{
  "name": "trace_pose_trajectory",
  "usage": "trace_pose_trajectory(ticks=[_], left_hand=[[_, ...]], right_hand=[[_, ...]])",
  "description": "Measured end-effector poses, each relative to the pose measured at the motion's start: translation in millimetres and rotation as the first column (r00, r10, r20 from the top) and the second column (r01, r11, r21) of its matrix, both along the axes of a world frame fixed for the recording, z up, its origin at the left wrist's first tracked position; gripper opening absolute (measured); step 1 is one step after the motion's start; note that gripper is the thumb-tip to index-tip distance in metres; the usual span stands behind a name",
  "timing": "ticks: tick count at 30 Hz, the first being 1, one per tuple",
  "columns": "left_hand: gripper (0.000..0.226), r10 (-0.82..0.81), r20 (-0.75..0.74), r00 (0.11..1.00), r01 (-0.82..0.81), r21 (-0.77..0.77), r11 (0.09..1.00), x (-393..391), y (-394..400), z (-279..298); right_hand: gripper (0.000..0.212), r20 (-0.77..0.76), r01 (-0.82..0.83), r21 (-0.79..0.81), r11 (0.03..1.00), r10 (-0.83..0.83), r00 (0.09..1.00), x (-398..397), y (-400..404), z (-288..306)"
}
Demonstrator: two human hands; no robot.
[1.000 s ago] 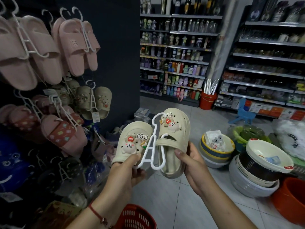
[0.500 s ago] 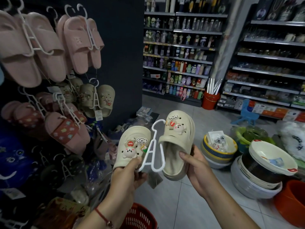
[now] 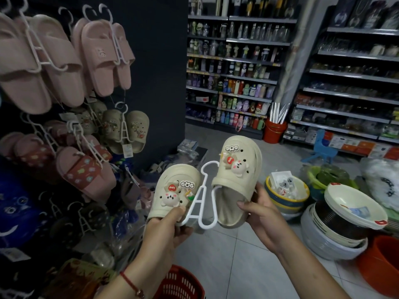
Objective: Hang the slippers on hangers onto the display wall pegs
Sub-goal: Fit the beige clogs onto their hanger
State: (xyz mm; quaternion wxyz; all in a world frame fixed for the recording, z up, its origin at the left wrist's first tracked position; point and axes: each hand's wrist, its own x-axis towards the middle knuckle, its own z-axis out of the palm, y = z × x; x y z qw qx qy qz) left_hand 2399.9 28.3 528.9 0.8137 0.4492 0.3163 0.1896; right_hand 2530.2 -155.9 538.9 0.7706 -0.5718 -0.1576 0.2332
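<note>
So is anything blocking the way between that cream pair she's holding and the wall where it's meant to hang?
Nothing solid that I can see. The cream clogs on the white hanger, held by both hands, have open air leftward to the display wall. The pegs there already carry pairs, like the matching beige clogs, so a free spot isn't visible.

Cream slippers (image 3: 235, 169) on white hanger (image 3: 203, 197)
</note>
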Motion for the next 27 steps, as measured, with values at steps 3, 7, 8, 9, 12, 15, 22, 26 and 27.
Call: trace_pose_trajectory(ticks=[3,7,8,9,12,15,22,26,27], left_hand=[[0.016,0.014,0.019,1.0,-0.014,0.002,1.0,2.4,-0.3,-5.4],[0.028,0.025,0.119,0.993,-0.029,0.033,0.999,5.3,-0.5,-4.3],[0.03,0.028,0.151,0.988,-0.031,0.019,0.999,6.7,2.1,-2.0],[0.031,0.034,0.182,0.983,-0.033,-0.006,0.999,8.2,5.5,0.4],[0.028,0.047,0.228,0.972,-0.04,-0.037,0.999,12.2,18.1,4.6],[0.035,0.009,0.268,0.963,0.003,-0.044,0.999,13.0,24.1,5.2],[0.05,-0.04,0.338,0.94,0.068,-0.07,0.995,11.7,21.5,8.1],[0.046,-0.077,0.356,0.931,0.087,-0.011,0.996,7.9,17.9,8.8],[0.046,-0.084,0.356,0.931,0.091,-0.004,0.996,7.6,16.9,8.8]], right_hand=[[0.079,0.043,-0.024,-0.072,0.997,0.027,0.999,-0.7,1.2,1.3],[0.082,0.016,-0.102,-0.121,0.987,0.104,0.994,-7.3,6.2,-0.9],[0.081,0.0,-0.122,-0.127,0.984,0.123,0.992,-10.7,7.0,-1.9],[0.08,-0.01,-0.143,-0.134,0.981,0.143,0.99,-13.7,7.2,-3.7],[0.079,-0.052,-0.202,-0.124,0.971,0.197,0.979,-23.3,9.8,-9.4],[0.082,-0.116,-0.207,-0.076,0.975,0.197,0.973,-27.1,13.3,-16.7],[0.084,-0.202,-0.215,-0.067,0.974,0.198,0.959,-33.8,11.7,-19.2],[0.125,-0.041,-0.068,-0.207,0.976,0.061,0.997,-30.9,9.9,14.7],[0.116,0.066,0.046,-0.266,0.963,-0.029,0.997,-27.2,12.8,29.9]])
